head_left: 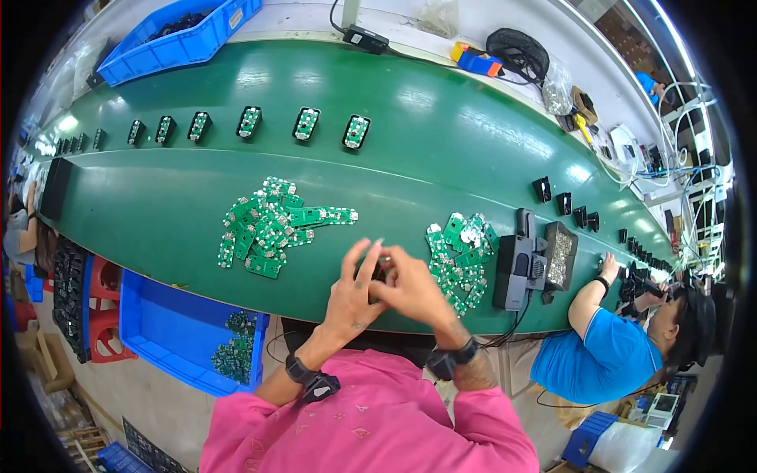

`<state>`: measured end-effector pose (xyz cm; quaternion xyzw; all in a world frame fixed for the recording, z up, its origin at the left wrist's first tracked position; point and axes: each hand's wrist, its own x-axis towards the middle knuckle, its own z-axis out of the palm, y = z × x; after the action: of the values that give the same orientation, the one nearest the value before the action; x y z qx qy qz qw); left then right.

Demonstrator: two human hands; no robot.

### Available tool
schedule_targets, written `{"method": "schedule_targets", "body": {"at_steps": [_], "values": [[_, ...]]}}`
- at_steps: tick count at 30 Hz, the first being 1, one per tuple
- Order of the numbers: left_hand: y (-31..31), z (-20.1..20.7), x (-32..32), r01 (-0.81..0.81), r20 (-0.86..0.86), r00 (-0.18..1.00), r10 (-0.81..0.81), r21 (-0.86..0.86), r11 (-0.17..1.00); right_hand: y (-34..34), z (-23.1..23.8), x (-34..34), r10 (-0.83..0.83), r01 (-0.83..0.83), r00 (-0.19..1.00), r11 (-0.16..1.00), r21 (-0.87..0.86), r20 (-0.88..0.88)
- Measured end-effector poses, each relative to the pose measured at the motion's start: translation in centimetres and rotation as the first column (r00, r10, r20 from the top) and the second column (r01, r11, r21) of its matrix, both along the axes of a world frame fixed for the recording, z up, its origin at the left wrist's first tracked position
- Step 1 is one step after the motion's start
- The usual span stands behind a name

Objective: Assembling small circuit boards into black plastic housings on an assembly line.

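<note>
While heap of loose green circuit boards (268, 225) lies left, second green-board heap (461, 272) right and black boxy device (514, 272) beyond it, left hand (351, 299) and right hand (412, 292) meet over glossy green tabletop (394, 185), curled fingers pinching small dark object (379, 273) between them. Fingers block most of it; pointing direction, long axis cannot be told.

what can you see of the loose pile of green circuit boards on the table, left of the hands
The loose pile of small, flat green circuit boards lies on the glossy green tabletop, to the left of the person's bare left hand. Elongated boards overlap at mixed angles, carrying silvery, metallic-looking parts. Some jut rightward from the pile. No hand touches it.
</note>
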<state>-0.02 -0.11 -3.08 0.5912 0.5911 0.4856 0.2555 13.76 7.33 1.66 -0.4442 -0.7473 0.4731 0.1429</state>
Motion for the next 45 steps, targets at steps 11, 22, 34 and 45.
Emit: {"method": "schedule_targets", "body": {"at_steps": [11,22,34,45], "values": [[0.8,0.3,0.1,0.232,0.038,0.972,-0.23,-0.032,0.972,-3.0,-2.0,2.0,-0.274,0.31,0.947,0.914,0.262,-0.166],[0.8,-1.3,-1.0,0.246,0.637,0.769,-0.057,-0.213,0.946,-3.5,-3.0,9.4,-0.645,0.476,0.679,0.751,0.459,0.351],[0.7,-1.0,-0.5,0.285,0.484,0.863,-0.145,-0.23,0.931,-2.5,-3.3,9.1,-0.652,0.672,0.738,0.685,0.281,-0.174],[1.1,0.9,0.3,0.319,0.383,0.892,-0.241,-0.153,0.935,-3.9,-1.7,4.9,-0.538,0.223,0.637,0.815,-0.536,-0.553]]}}
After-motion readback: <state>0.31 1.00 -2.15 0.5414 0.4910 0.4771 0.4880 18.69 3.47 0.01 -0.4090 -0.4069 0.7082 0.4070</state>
